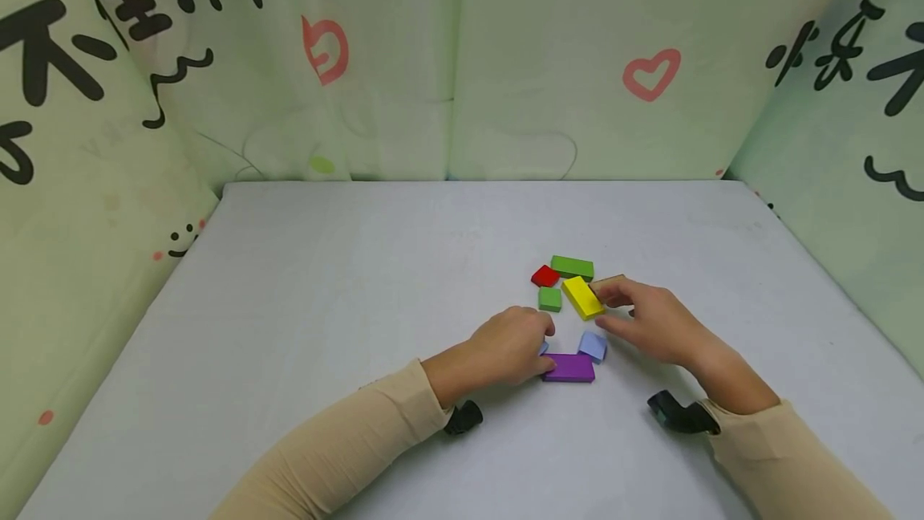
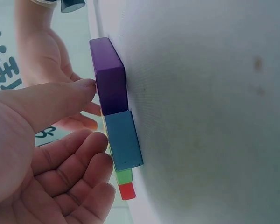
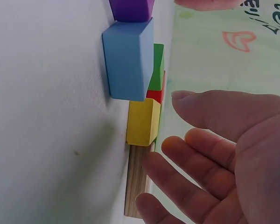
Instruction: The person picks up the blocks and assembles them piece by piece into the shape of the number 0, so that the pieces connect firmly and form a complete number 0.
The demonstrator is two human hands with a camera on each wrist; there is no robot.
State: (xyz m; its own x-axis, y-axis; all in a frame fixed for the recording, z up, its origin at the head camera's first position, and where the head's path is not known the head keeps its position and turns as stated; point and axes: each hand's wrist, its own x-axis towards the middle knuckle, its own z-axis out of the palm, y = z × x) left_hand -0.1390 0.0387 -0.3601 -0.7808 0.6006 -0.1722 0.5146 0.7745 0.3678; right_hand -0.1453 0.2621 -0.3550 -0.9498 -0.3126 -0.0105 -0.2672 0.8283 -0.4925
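Fingers relaxed, a person's left hand point(image 1: 508, 343) sets its thumb against a purple block point(image 1: 570, 368) on the desk point(image 1: 325, 279), hiding most of a blue block point(image 2: 124, 140) from the head camera. The right hand point(image 1: 650, 319), thumb and fingers apart, screens a wooden block point(image 3: 136, 179) next to a yellow block point(image 1: 582, 298); whether the fingertips touch the wood is hard to tell. A second blue block point(image 1: 593, 347), a short green block point(image 1: 550, 299), a long green block point(image 1: 573, 266) and a red block point(image 1: 545, 276) lie near.
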